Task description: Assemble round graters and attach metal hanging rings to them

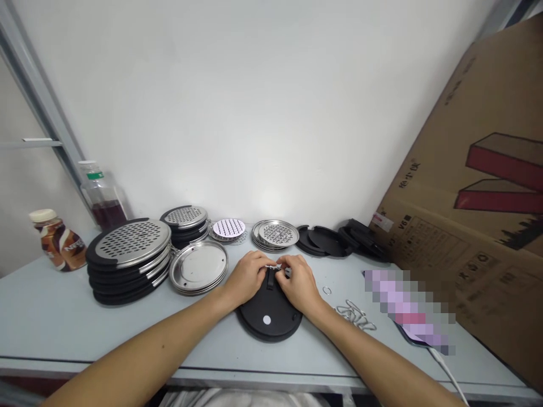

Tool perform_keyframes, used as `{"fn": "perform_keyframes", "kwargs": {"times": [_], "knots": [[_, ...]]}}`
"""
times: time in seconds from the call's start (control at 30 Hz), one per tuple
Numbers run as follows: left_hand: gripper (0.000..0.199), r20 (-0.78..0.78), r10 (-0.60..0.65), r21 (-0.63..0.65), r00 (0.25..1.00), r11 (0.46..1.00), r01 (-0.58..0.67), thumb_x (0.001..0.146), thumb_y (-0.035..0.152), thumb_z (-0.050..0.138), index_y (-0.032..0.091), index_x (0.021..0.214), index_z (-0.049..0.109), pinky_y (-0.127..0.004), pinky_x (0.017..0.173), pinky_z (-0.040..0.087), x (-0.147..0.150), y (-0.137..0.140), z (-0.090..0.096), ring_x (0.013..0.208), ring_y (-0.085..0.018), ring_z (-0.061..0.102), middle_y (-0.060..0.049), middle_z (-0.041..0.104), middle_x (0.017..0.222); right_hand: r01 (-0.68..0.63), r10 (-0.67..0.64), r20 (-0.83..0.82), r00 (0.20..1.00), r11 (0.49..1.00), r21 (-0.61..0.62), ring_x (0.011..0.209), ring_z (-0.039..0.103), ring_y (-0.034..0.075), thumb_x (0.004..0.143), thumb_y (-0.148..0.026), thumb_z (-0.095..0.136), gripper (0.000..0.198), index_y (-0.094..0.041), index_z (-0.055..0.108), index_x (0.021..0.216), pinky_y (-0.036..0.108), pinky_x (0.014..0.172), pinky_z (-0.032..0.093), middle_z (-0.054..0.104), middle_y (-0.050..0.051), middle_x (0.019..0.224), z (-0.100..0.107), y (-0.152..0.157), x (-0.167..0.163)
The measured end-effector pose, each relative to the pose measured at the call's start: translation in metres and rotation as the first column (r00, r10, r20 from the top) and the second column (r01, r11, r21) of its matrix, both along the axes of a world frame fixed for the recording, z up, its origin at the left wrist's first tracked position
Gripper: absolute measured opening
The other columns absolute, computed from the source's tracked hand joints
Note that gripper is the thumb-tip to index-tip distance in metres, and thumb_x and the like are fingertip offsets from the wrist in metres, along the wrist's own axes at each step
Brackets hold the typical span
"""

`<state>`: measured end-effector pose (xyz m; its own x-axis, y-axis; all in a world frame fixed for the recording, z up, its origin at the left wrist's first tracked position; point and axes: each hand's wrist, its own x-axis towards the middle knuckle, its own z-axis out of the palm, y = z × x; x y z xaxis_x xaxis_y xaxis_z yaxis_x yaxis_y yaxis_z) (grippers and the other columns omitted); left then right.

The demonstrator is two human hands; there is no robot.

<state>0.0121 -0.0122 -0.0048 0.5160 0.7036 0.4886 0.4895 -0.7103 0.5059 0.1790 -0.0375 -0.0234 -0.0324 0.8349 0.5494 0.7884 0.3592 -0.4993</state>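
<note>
A round black disc with a white dot and a raised black tab lies flat on the table in front of me. At its far edge my left hand and my right hand meet, fingers pinched. Between the fingertips shows a small shiny metal piece, too small to make out exactly. Both hands partly cover the disc's upper edge. To the right of my right hand lie a single metal ring and a heap of metal carabiners.
At left stand stacked black-rimmed perforated discs, metal plates, a coffee bottle and a jar of dark liquid. Grater plates and black covers line the wall. A phone with a cable and a cardboard box are right.
</note>
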Motion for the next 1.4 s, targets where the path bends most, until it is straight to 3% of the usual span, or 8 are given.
{"fn": "perform_keyframes", "kwargs": {"times": [0.2, 0.53, 0.7, 0.83, 0.97, 1.1, 1.23, 1.4], "knots": [[0.036, -0.01, -0.008, -0.007, 1.0, 1.0, 0.008, 0.083, 0.002, 0.046, 0.021, 0.105, 0.068, -0.031, 0.09, 0.045, 0.0, 0.003, -0.004, 0.095, -0.018, 0.058, -0.004, 0.067, 0.099, 0.025, -0.025, 0.011, 1.0, 1.0, -0.017, 0.085, 0.05, 0.023, 0.075, -0.012, 0.051, 0.017, -0.02, 0.059, 0.087, 0.034, 0.078, 0.039, 0.061, 0.004, 0.079, 0.001, -0.001, 0.0], [0.032, -0.012, 0.009, -0.03, 1.0, 1.0, -0.01, 0.085, 0.005, 0.047, 0.019, 0.105, 0.067, -0.031, 0.089, 0.046, 0.0, 0.003, -0.002, 0.096, -0.018, 0.059, -0.005, 0.067, 0.102, 0.021, -0.021, -0.006, 1.0, 0.998, -0.061, 0.08, 0.053, 0.021, 0.072, -0.013, 0.051, 0.025, -0.019, 0.06, 0.094, 0.032, 0.075, 0.04, 0.059, 0.002, 0.072, 0.001, 0.005, 0.003], [0.028, 0.0, 0.017, -0.025, 1.0, 1.0, -0.017, 0.088, 0.012, 0.049, 0.022, 0.11, 0.065, -0.031, 0.088, 0.046, -0.005, 0.002, -0.002, 0.097, -0.018, 0.06, -0.004, 0.067, 0.103, -0.037, 0.016, -0.138, 0.99, 0.988, -0.151, 0.065, 0.055, 0.016, 0.073, -0.017, 0.051, 0.025, -0.02, 0.062, 0.095, 0.027, 0.064, 0.041, 0.059, -0.001, 0.069, 0.009, 0.013, 0.012], [0.025, -0.012, -0.001, -0.006, 1.0, 1.0, 0.001, 0.089, 0.027, 0.055, 0.024, 0.113, 0.063, -0.033, 0.092, 0.044, -0.011, -0.007, 0.009, 0.101, -0.02, 0.058, -0.004, 0.066, 0.106, -0.089, 0.046, -0.251, 0.967, 0.983, -0.162, 0.063, 0.056, 0.015, 0.072, -0.018, 0.05, 0.027, -0.017, 0.064, 0.095, 0.027, 0.064, 0.043, 0.061, -0.002, 0.067, 0.011, 0.023, 0.024], [0.059, -0.128, -0.137, -0.013, 0.982, 0.991, 0.136, 0.074, 0.049, 0.07, 0.028, 0.127, 0.054, -0.043, 0.104, 0.036, -0.013, -0.028, 0.025, 0.123, -0.028, 0.043, -0.009, 0.051, 0.129, -0.194, 0.085, -0.455, 0.887, 0.961, -0.198, 0.061, 0.057, 0.014, 0.074, -0.026, 0.058, 0.027, -0.013, 0.067, 0.095, 0.027, 0.062, 0.045, 0.063, 0.0, 0.065, 0.007, 0.033, 0.036], [0.094, -0.252, -0.27, -0.086, 0.929, 0.963, 0.257, 0.057, 0.063, 0.075, 0.027, 0.137, 0.042, -0.058, 0.111, 0.017, -0.01, -0.047, 0.026, 0.136, -0.037, 0.021, -0.014, 0.031, 0.146, -0.232, 0.104, -0.565, 0.819, 0.96, -0.159, 0.068, 0.061, 0.017, 0.072, -0.037, 0.067, 0.028, -0.013, 0.071, 0.086, 0.031, 0.068, 0.048, 0.07, 0.006, 0.074, 0.013, 0.031, 0.037], [0.107, -0.303, -0.301, -0.106, 0.904, 0.953, 0.282, 0.054, 0.065, 0.075, 0.027, 0.144, 0.031, -0.066, 0.109, 0.003, -0.009, -0.05, 0.02, 0.14, -0.042, 0.007, -0.014, 0.015, 0.154, -0.208, 0.116, -0.605, 0.788, 0.974, -0.084, 0.078, 0.065, 0.021, 0.071, -0.041, 0.071, 0.029, -0.015, 0.073, 0.083, 0.035, 0.076, 0.05, 0.073, 0.009, 0.084, 0.028, 0.021, 0.033], [0.111, -0.319, -0.301, -0.124, 0.899, 0.953, 0.275, 0.056, 0.062, 0.076, 0.031, 0.147, 0.02, -0.07, 0.106, 0.005, -0.007, -0.05, 0.015, 0.14, -0.044, 0.0, -0.012, 0.003, 0.156, -0.166, 0.079, -0.677, 0.732, 0.984, -0.065, 0.073, 0.066, 0.022, 0.067, -0.043, 0.074, 0.033, -0.014, 0.072, 0.084, 0.036, 0.074, 0.053, 0.072, 0.009, 0.078, 0.033, 0.018, 0.037]]}}
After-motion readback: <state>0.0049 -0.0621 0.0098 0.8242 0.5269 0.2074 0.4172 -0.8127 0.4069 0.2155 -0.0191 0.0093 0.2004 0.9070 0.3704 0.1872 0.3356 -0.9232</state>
